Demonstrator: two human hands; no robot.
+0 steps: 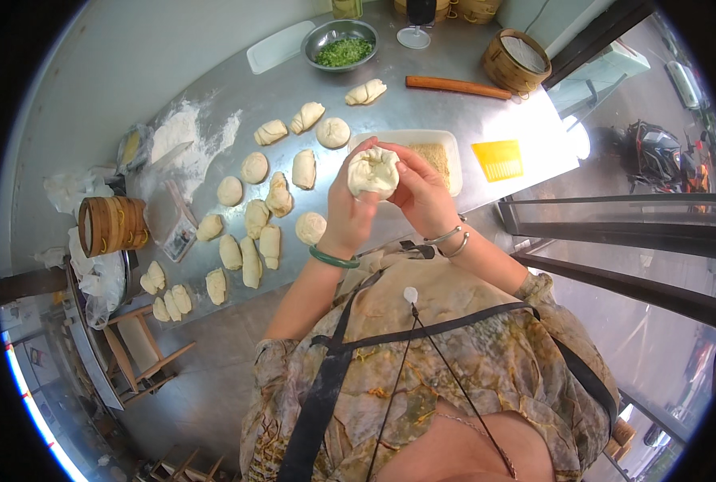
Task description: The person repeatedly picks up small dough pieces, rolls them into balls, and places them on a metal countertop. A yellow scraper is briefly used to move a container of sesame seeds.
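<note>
A round of pale dough (pixel 372 175) with gathered, pleated folds on top is held up between both hands. My left hand (pixel 349 208) cups it from the left, its thumb pressed on the lower edge. On the other side, the fingers of my right hand (pixel 417 181) grip the dough's right rim. Behind the hands, a white tray (pixel 452 144) holds a layer of tan grains or crumbs (pixel 433 161). Left of the hands lie several dough pieces, among them a round ball (pixel 311 228), a pleated round (pixel 333 132) and a rolled piece (pixel 304 169).
A metal bowl of chopped greens (pixel 341 45), a wooden rolling pin (pixel 457 87) and a bamboo steamer (pixel 516 62) stand along the far side. A yellow dough scraper (pixel 498 161) lies right of the tray. Scattered flour (pixel 180 141) and another bamboo steamer (pixel 114 226) are at left.
</note>
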